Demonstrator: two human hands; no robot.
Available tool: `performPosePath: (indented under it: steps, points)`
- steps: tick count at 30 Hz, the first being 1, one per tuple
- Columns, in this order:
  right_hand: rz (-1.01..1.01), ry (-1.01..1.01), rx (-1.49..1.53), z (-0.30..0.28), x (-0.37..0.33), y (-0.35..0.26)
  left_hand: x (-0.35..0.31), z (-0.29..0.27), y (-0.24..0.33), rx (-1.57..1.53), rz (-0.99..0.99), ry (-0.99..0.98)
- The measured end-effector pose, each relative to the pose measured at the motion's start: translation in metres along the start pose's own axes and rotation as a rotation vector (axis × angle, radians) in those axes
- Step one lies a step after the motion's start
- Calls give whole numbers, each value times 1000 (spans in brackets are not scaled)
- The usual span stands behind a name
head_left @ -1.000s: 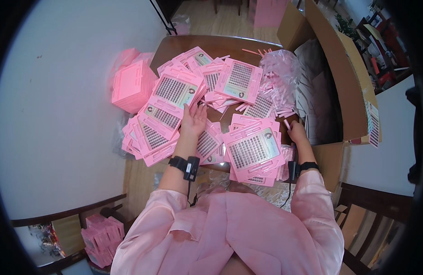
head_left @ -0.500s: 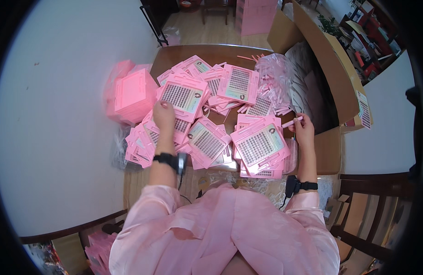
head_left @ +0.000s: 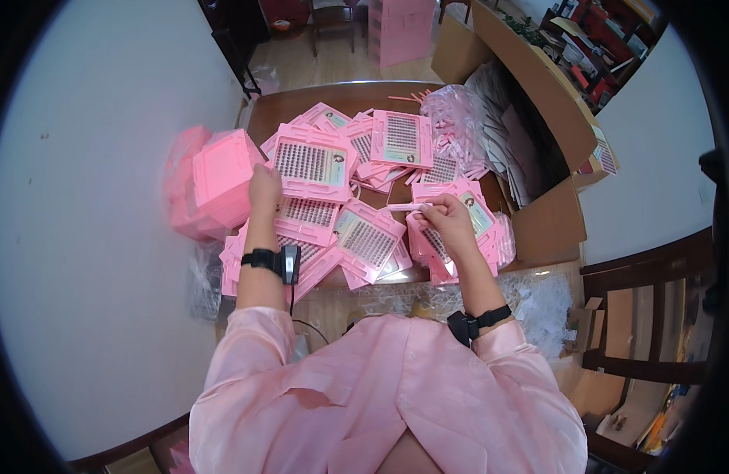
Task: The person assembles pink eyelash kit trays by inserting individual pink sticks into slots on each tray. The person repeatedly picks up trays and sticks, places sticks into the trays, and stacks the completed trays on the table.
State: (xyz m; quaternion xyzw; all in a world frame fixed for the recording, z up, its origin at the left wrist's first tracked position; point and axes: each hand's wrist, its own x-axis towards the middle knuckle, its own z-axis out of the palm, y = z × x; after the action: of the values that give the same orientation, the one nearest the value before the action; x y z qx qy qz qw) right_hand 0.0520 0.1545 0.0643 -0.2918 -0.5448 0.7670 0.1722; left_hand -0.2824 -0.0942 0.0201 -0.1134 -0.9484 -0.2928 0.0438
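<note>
My left hand (head_left: 265, 188) is closed on the left edge of a pink eyelash tray (head_left: 311, 162), which shows rows of dark lash clusters under its window. That tray lies over or just above other trays; the gap cannot be judged. Between the fingertips of my right hand (head_left: 453, 224) is a slender pink tube (head_left: 407, 207), pointing left toward the tray. Under my right hand sits a stack of eyelash trays (head_left: 481, 213). Another eyelash tray (head_left: 368, 238) lies between my two hands.
A clear bag of pink tubes (head_left: 456, 118) stands at the table's (head_left: 277, 101) far right, beside a large open cardboard box (head_left: 538, 95). On the left, by the wall, is a bagged stack of pink trays (head_left: 222, 178). More eyelash trays (head_left: 402, 138) overlap at the back.
My right hand has moved left with the pink tube, from the table's right side to above the tray stack. The tray at my left hand has turned straighter.
</note>
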Motion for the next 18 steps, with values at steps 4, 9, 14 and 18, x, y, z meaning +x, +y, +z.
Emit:
performPosePath:
  steps: [4, 9, 14, 18]
  points:
    - [-112, -88, 7, 40, -4, 6, -45, -7, 10, -337, 120, -68]
    - [-154, -98, -63, 63, -5, 12, -110, 5, 49, -806, -71, -304]
    - [-169, -1, -189, 43, -9, 3, -143, 7, 85, -1187, -221, -415]
    - [-151, -1, -144, 23, -14, -7, -153, 8, 113, -1286, -273, -491]
